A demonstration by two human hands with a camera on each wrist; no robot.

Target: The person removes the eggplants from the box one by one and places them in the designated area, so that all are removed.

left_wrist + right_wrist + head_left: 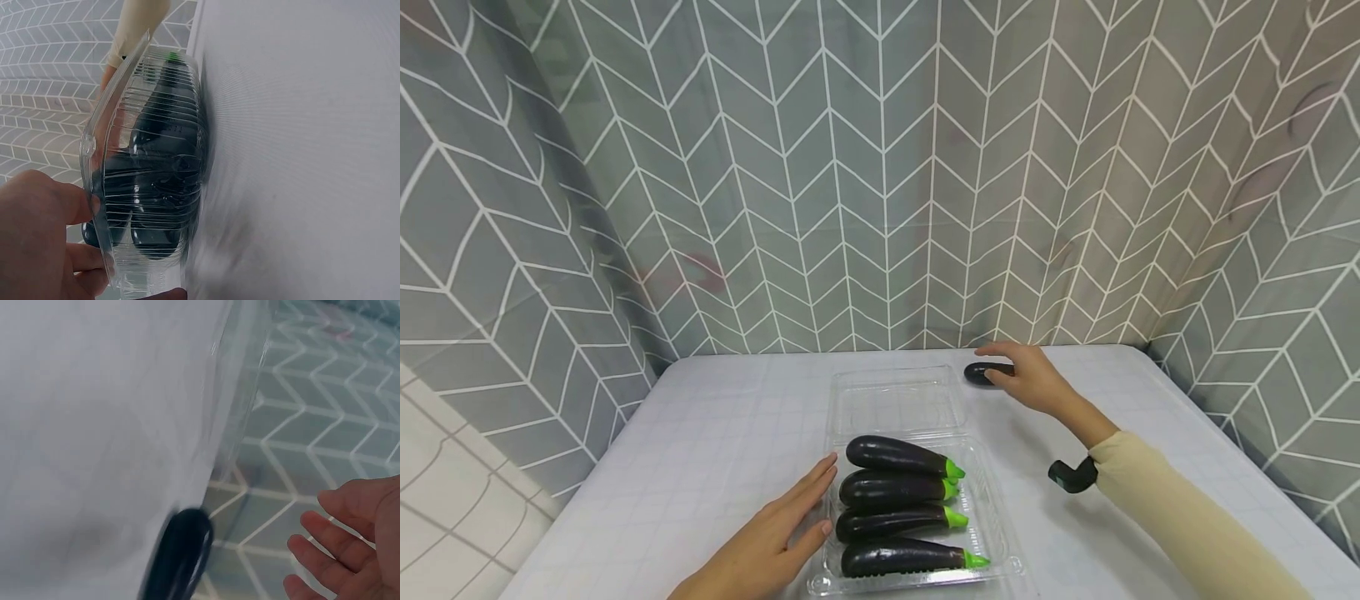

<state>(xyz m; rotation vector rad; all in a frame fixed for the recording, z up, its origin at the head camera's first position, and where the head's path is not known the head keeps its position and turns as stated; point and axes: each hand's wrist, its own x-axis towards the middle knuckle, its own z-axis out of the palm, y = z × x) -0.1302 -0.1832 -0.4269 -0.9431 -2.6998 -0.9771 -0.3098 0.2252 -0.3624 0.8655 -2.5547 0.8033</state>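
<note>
My left hand rests its straight fingers along the left edge of a clear plastic container. In the left wrist view its fingertips lie right at the container's rim. Several dark purple eggplants with green stems lie side by side inside, stems pointing right. At the far side of the table, my right hand reaches over a single eggplant and partly hides it. The right wrist view shows that hand with fingers spread beside the eggplant, a gap between them.
The container's clear lid lies folded back, flat on the white-covered table. A grey patterned curtain hangs around the table's back and sides. A black band with a small device sits at the right wrist.
</note>
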